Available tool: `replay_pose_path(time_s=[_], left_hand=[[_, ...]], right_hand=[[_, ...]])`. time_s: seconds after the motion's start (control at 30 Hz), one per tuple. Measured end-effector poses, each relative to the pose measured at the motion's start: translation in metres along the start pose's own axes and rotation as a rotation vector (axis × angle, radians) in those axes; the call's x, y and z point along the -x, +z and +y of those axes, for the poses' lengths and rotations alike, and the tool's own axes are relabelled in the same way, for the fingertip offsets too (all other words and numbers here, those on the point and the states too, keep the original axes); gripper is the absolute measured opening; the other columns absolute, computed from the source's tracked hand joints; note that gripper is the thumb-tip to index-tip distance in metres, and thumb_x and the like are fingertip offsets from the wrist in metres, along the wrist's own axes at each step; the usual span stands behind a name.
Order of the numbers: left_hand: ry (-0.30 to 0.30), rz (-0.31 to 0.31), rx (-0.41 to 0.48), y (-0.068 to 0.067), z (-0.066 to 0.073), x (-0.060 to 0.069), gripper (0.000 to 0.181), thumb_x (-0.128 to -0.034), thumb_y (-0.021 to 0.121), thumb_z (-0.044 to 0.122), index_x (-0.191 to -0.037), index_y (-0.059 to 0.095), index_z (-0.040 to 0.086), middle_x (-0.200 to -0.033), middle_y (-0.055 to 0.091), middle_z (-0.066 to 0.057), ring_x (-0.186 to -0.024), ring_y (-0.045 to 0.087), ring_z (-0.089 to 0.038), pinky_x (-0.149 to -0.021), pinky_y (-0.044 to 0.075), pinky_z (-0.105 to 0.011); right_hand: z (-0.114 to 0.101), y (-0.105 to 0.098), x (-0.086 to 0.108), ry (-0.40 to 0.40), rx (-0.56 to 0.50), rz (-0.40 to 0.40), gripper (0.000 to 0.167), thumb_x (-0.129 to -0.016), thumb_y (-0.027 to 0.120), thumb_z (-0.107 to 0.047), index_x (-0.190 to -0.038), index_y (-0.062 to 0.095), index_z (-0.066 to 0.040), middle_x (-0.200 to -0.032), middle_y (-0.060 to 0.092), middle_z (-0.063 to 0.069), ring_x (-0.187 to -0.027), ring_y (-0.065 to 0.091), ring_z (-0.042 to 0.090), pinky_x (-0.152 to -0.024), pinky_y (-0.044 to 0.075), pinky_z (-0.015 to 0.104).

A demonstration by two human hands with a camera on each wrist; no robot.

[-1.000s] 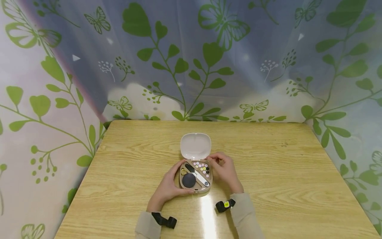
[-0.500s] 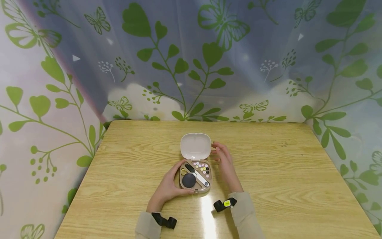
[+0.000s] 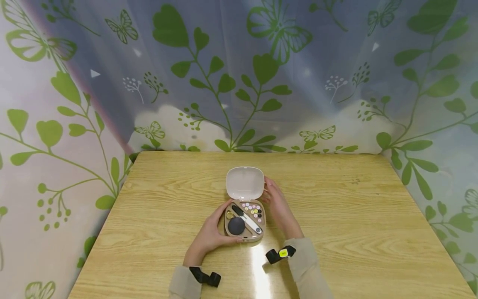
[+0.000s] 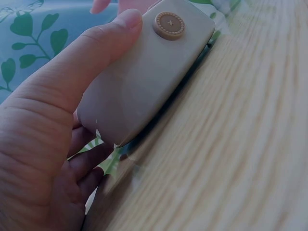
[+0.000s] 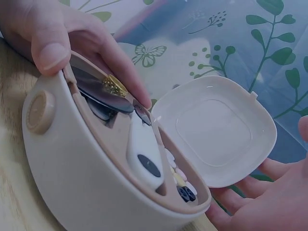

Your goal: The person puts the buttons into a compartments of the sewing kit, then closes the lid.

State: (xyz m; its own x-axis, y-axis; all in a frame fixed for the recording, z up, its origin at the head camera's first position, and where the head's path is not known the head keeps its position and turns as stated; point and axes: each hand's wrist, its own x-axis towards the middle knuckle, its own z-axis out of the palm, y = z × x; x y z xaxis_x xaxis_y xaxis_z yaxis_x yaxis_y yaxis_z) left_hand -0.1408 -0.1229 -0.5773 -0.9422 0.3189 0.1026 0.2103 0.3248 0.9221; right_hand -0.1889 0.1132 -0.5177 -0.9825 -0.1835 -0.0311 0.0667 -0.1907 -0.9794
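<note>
A beige sewing box [image 5: 110,192] stands on the table with its lid [image 3: 245,183] raised at the back. My left hand [image 3: 207,236] grips its left side, thumb on the front by a button-shaped knob [image 4: 169,25]. In the box lie a round black piece [image 3: 236,226], a gold thimble [image 3: 229,214], a white-and-black tool [image 3: 248,220] and several small buttons [image 5: 180,175]. My right hand [image 3: 281,206] is at the lid's right side, fairly straight fingers [image 5: 248,187] behind its edge. In the right wrist view its thumb stays apart from the lid.
The wooden table [image 3: 347,224] stretches out on both sides of the box. Patterned curtains [image 3: 239,83] rise along its back and sides. A black strap camera [image 3: 278,255] sits on the right wrist and another strap camera [image 3: 205,277] on the left.
My right hand has left the box's back right corner, where its fingers were bent, and moved up beside the lid. The left hand and the box have stayed put.
</note>
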Motion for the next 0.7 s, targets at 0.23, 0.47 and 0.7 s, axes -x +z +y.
replay_pose_path(time_s=[0.23,0.47,0.7], left_hand=[[0.002,-0.001,-0.001,0.0003,-0.0003,-0.0001,0.118,-0.0552,0.097,0.046,-0.154,0.033,0.037,-0.152,0.041,0.01,-0.142,0.035,-0.017,-0.117,0.026,-0.048],[0.002,-0.001,0.004,0.0006,-0.0005,0.0001,0.118,-0.0555,0.097,0.046,-0.154,0.033,0.036,-0.153,0.04,0.009,-0.142,0.034,-0.018,-0.117,0.026,-0.049],[-0.011,-0.002,0.001,-0.0002,-0.0003,0.0005,0.119,-0.0556,0.097,0.046,-0.155,0.032,0.036,-0.154,0.038,0.009,-0.142,0.033,-0.018,-0.117,0.025,-0.048]], right_hand=[[-0.0016,0.0012,0.0001,0.009,-0.016,0.01,0.056,-0.109,0.029,-0.036,-0.151,0.033,0.0,-0.148,0.038,0.023,-0.135,0.036,0.037,-0.111,0.027,0.053],[-0.0022,0.0029,0.0028,-0.014,-0.028,0.032,0.054,-0.109,0.029,-0.033,-0.148,0.035,0.005,-0.145,0.041,0.025,-0.128,0.044,0.031,-0.11,0.032,0.047],[0.0,0.0043,0.0084,-0.037,-0.034,0.061,0.05,-0.109,0.032,-0.032,-0.139,0.04,0.007,-0.133,0.05,0.017,-0.119,0.05,0.022,-0.111,0.031,0.048]])
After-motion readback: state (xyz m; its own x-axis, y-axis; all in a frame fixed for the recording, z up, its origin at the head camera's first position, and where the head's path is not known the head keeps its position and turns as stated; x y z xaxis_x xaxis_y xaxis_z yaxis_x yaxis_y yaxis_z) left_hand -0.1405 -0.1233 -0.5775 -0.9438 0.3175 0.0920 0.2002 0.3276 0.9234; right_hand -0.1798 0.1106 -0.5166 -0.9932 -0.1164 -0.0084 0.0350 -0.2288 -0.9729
